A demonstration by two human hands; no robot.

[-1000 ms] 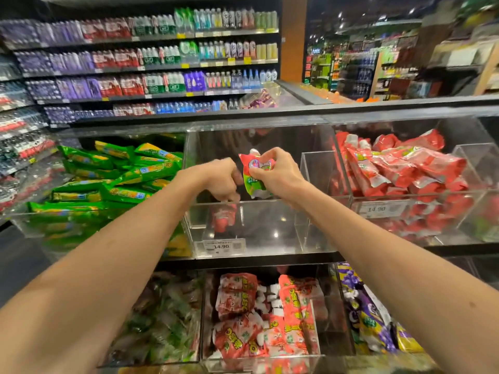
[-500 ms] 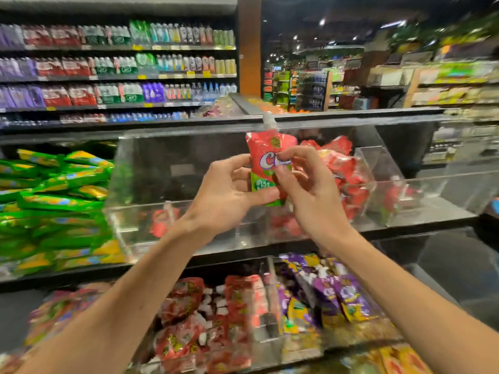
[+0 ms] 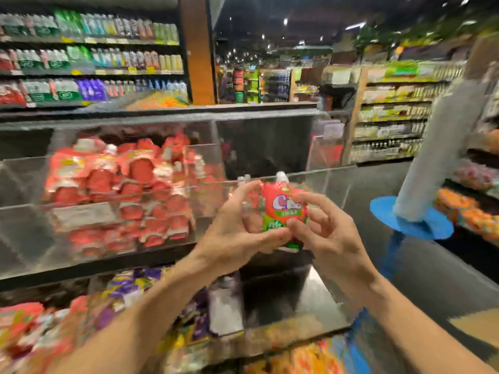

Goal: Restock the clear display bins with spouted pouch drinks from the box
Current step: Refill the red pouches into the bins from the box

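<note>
I hold one red and green spouted pouch [image 3: 283, 209] upright with its white cap on top, pinched between both hands. My left hand [image 3: 237, 233] grips its left side and my right hand [image 3: 326, 233] its right side. The pouch hovers in front of the right end of the upper clear bin [image 3: 297, 176]. To the left, that row's clear bin [image 3: 27, 211] holds several red pouches [image 3: 129, 184]. The picture is blurred by motion. A brown cardboard corner [image 3: 475, 323], possibly the box, shows at the lower right edge.
Lower bins hold purple and yellow packs [image 3: 140, 287] and red packs [image 3: 24, 325]. A person in a grey top [image 3: 442, 157] stands at the right in the aisle. Bottle shelves [image 3: 89, 58] fill the back left.
My view has swung to the right, so the bin of red pouches now lies on the left. Both hands still hold the same pouch, now lower and to the right.
</note>
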